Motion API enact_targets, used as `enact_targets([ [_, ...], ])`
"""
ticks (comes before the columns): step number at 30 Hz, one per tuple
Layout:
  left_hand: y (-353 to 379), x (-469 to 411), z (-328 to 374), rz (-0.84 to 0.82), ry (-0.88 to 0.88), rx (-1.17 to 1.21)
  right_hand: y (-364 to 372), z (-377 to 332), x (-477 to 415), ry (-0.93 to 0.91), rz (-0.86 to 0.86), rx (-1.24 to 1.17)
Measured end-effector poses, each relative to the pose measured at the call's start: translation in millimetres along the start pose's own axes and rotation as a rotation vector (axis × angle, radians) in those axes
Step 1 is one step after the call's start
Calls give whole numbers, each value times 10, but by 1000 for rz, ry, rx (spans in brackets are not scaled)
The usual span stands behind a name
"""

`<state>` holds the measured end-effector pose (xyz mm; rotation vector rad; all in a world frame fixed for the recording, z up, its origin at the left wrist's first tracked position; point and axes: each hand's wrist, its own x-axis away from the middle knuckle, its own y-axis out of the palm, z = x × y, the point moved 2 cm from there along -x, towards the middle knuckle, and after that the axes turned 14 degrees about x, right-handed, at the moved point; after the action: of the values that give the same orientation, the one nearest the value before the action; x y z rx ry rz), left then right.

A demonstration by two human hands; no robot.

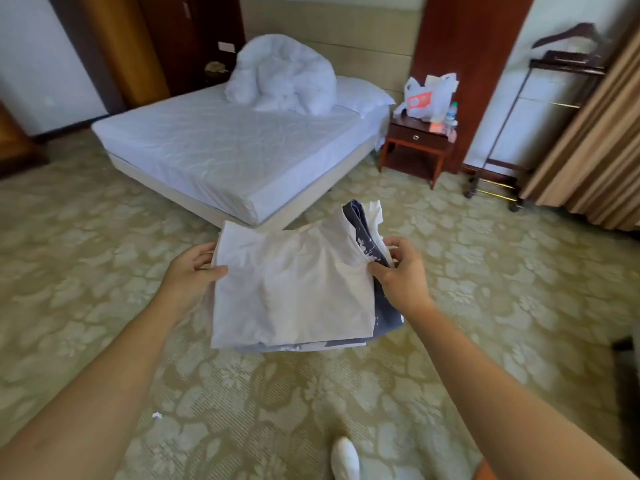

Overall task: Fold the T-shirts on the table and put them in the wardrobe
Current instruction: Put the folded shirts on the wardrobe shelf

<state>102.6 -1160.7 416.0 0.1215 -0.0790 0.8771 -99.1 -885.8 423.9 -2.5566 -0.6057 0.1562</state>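
Folded T-shirts [294, 289] level, gripped both sides

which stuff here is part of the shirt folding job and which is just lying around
Job: folded T-shirts, white over blue-grey, held by left hand and right hand.
Lying about: bed, duvet, pillow, nightstand, plastic bag, bottle.

Stack of folded T-shirts [304, 306] held in mid-air, approx level, left hand [188, 271] gripping L edge, right hand [398, 268] pinching R edge. White tee [277, 265] on top, creased. Navy tee [388, 313] w/ white print beneath, showing at R side, far corner sticking up.
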Motion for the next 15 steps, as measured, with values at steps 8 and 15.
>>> enact_targets([
  [8,-906,-1417,460,196,28,5,1434,-843,-1666,-112,-169,-42],
  [15,-2202,-2289,1191,429,137,28,2997,-2267,-2827,-308,-347,-22],
])
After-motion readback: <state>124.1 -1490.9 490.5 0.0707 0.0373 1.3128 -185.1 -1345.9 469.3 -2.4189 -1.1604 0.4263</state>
